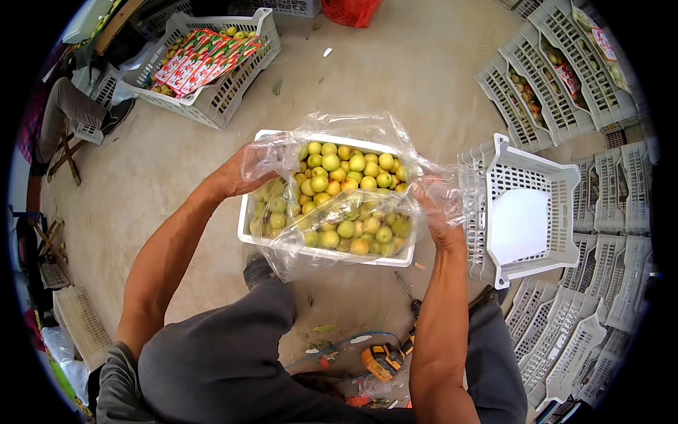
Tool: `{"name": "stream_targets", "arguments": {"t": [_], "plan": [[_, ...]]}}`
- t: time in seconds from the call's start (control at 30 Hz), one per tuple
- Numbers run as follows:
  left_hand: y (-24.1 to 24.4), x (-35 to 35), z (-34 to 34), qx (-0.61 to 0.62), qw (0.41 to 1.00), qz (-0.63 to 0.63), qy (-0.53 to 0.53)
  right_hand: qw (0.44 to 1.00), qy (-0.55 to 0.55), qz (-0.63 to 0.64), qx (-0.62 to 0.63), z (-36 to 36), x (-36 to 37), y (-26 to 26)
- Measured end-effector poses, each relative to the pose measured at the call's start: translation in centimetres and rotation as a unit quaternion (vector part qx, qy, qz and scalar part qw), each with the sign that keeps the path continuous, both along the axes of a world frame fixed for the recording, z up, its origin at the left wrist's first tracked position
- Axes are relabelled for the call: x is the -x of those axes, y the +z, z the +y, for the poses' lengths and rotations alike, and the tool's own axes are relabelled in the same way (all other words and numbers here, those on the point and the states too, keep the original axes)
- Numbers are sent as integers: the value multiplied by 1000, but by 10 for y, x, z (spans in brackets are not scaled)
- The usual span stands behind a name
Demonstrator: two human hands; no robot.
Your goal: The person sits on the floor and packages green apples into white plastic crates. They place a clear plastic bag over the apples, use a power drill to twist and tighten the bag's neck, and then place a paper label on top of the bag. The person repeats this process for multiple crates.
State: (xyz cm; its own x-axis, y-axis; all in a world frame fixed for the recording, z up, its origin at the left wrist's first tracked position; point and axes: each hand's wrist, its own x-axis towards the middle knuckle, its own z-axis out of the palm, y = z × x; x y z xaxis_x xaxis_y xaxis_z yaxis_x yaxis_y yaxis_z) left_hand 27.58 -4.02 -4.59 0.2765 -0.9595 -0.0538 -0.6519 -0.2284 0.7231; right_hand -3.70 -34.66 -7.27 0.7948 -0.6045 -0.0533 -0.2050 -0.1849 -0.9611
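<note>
Between my knees and the far crate, a white foam box [328, 259] holds many round yellow-green fruits [339, 175]. A clear plastic bag or liner [355, 124] stands loosely around the fruits, and a fold of it lies over the nearer ones. My left hand [254, 164] grips the bag at the box's left side; the film covers its fingers. At the right side my right hand [437, 199] has bunched film around it and grips the bag's other side. The fingertips of both hands are partly blurred by the film.
A grey plastic crate [564, 212] with a white sheet [519, 225] stands at right, by stacked crates [556, 339]. A yellow-black power tool [384, 360] lies on the floor. Far left, a crate [222, 100] holds fruit under printed packaging [204, 61]; another person's leg [79, 103] is beside it.
</note>
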Motion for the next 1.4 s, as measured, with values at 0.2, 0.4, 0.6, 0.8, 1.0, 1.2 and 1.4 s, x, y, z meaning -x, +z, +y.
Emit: {"name": "stream_targets", "arguments": {"t": [0.2, 0.4, 0.6, 0.8, 1.0, 1.2, 1.4], "plan": [[19, 14, -30, -49, 958, 227, 170, 983, -66, -55, -161, 30, -39, 47], [28, 1, -18, 13, 958, 220, 184, 995, 81, 51, 19, 23, -35, 78], [48, 32, -16, -108, 962, -199, -156, 828, 333, 162, 420, 40, -33, 95], [26, 25, -10, -21, 940, -313, -131, 825, 334, 115, 442, 46, -31, 74], [34, 21, -33, 53, 978, -203, 0, 974, 53, -128, 180, 53, -67, 53], [40, 22, -12, -23, 960, -256, -114, 992, 112, 18, 61, 60, -58, 77], [38, -1, -10, -17, 955, -279, -97, 853, 365, 135, 347, 92, -34, 62]]}}
